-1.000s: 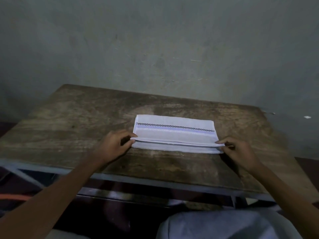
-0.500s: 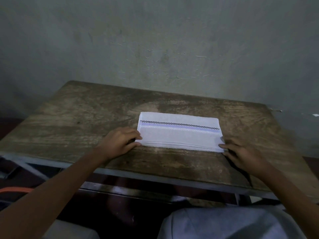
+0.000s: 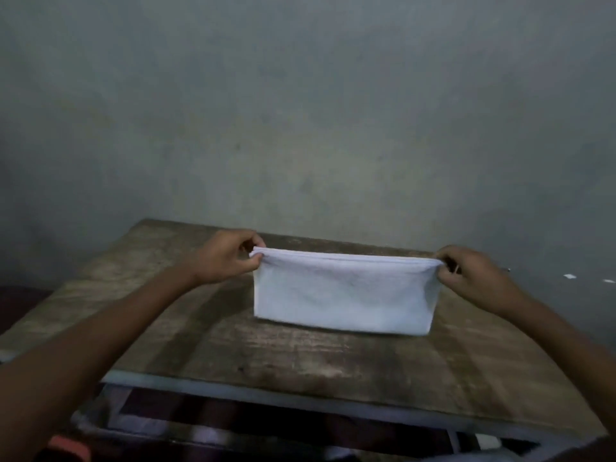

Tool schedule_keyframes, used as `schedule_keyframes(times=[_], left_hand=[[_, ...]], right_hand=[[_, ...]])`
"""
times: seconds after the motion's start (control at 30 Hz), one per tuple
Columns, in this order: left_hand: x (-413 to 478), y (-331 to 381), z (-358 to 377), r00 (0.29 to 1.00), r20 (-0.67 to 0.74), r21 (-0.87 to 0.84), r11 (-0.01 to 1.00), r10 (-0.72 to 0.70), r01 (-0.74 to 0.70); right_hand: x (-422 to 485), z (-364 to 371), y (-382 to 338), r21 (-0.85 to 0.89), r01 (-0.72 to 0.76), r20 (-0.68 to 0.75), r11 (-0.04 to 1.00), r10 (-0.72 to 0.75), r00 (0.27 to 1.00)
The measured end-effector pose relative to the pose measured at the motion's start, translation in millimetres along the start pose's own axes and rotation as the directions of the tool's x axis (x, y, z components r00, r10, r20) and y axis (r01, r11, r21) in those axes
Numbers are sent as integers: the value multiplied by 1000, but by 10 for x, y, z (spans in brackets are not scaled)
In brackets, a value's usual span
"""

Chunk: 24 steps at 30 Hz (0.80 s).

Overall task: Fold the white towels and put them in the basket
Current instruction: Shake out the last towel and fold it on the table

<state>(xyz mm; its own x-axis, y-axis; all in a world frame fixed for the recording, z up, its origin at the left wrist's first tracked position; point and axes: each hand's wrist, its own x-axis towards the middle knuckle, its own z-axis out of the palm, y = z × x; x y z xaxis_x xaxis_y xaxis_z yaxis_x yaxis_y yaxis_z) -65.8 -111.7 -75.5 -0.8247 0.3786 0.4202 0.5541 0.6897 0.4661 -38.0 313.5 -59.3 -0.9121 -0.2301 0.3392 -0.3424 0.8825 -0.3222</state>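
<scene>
A folded white towel [image 3: 343, 295] hangs upright above the wooden table [image 3: 300, 361], its plain side facing me. My left hand [image 3: 226, 256] pinches its upper left corner. My right hand [image 3: 466, 273] pinches its upper right corner. The towel's lower edge is just above or touching the table top; I cannot tell which. No basket is in view.
The table stands against a grey wall [image 3: 300, 111]. Its metal front rail [image 3: 266, 395] runs along the near edge. An orange object [image 3: 66, 450] shows at the bottom left below the table. Small white specks [image 3: 570, 276] lie at the right beyond the table.
The towel lay flat on the table with both hands at its near corners. Both hands have since lifted it by those corners, so it now hangs upright, striped side turned away.
</scene>
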Motion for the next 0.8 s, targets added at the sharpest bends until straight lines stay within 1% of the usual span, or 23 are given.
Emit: schedule_keyframes(times=[0.03,0.07,0.17,0.23,0.33,0.37,0.43,0.5,0.57,0.63,0.7,0.8], left_hand=[[79,67,-151,1000,-4,18,1000,3,-3],[152,132,-292,1000,-5,43,999,10,-9],[336,310,-647,999,-23,82,996,37,-35],[409,398,-805,998,-56,64,997,40,-37],[425,476,-876,996,-67,33,998,53,-51],[416,477,-869,997,-63,8,999,49,-48],[370,460,-834,1000,-13,-62,998,7,-8],[285,411,-776,991,117,-186,979,-63,84],[183,330,-711,963,246,-306,933,-113,188],[92,221,-605,929,339,-385,879,-148,280],[23,127,-437,882,431,-402,835,-190,376],[-78,-99,-39,823,500,-326,822,-268,466]], right_hand=[[73,-166,-48,18,1,49,1000,-2,999],[137,-320,-104,16,10,64,1000,-11,998],[289,-677,-273,-5,33,-21,999,-33,999],[346,-809,-341,-20,47,-40,999,-47,998],[345,-941,-381,-16,41,-149,999,-43,988],[316,-948,-379,-19,39,-137,999,-41,990],[221,-905,-351,4,7,-55,1000,-6,998],[104,-829,-318,62,-42,21,997,41,999],[8,-750,-298,155,-104,101,982,89,991],[-71,-627,-259,246,-168,214,954,116,970],[-114,-420,-157,247,-248,303,937,169,938],[-157,-36,-29,217,-358,429,908,240,871]])
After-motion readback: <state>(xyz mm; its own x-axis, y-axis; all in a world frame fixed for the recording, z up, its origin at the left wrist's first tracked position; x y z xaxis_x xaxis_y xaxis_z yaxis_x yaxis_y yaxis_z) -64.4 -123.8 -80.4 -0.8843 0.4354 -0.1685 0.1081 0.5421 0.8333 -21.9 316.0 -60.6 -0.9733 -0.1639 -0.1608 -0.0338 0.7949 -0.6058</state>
